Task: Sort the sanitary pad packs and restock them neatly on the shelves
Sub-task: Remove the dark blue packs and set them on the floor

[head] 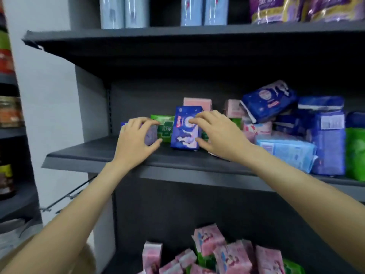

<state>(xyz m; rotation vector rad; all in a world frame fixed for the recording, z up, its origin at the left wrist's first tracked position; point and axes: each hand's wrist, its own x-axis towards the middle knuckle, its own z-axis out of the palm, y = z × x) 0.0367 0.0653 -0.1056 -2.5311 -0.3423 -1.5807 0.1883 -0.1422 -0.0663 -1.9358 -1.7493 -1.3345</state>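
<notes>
— Nearest us, low down, what's waiting?

— Pink packs (223, 254) lie in a loose heap on the bottom shelf, unsorted as far as I can judge.

— And on the middle shelf (98, 155)?

— Both hands work at its left end. The left hand (136, 139) curls over a purple pack (151, 136), thumb at its near corner. The right hand (215, 133) has fingertips on the face of an upright dark blue pack (184, 129) and its thumb at the lower right corner, seemingly steadying it. A green pack (163, 128) lies between and behind those two.

— So how far along?

— Early, I'd say. Only this small row is forming; to the right a jumbled pile (296, 123) of blue, pink and green packs leans every way.

— Room to move?

— Bare shelf runs along the front lip near the hands and left to the side wall. Farther back stands a pink box (197, 103); the shelf above (177, 34) hangs low overhead.
</notes>
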